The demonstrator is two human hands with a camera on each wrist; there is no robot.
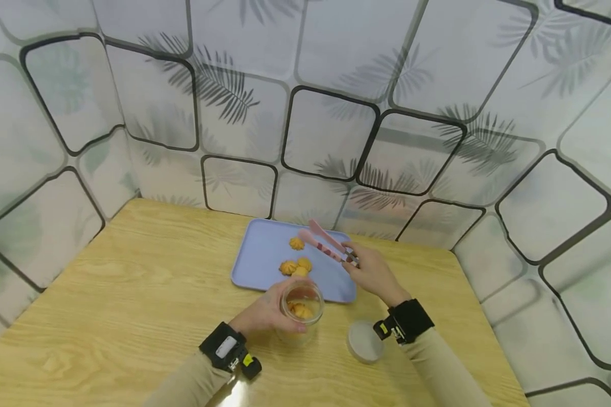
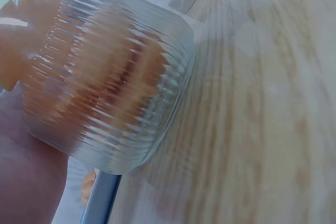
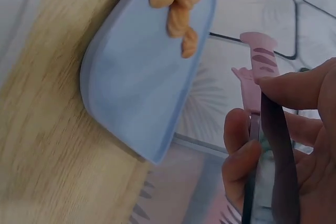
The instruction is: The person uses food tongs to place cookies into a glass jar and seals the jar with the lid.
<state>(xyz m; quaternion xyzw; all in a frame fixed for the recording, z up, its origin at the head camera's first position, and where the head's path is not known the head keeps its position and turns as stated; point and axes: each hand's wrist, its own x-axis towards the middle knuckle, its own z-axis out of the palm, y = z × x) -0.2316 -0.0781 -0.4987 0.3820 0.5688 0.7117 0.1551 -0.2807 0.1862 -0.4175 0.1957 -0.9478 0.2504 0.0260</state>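
Note:
My left hand (image 1: 267,312) grips a clear glass jar (image 1: 297,336) around its side, in front of the tray. Through the ribbed glass (image 2: 163,114) in the left wrist view, several golden cookies (image 2: 118,72) show inside. My right hand (image 1: 374,271) holds pink tongs (image 1: 323,240) between thumb and fingers, above the tray's right part. In the right wrist view the tips of the tongs (image 3: 262,59) stand slightly apart with nothing between them. On the blue tray (image 1: 257,257) lie several piped cookies (image 1: 287,267), grouped near the jar, with one cookie (image 1: 296,243) farther back.
A round whitish lid (image 1: 365,342) lies on the wooden table (image 1: 132,305), right of the jar and below my right wrist. Patterned fabric (image 1: 331,135) with black outlines and leaves rises behind the table and along both sides.

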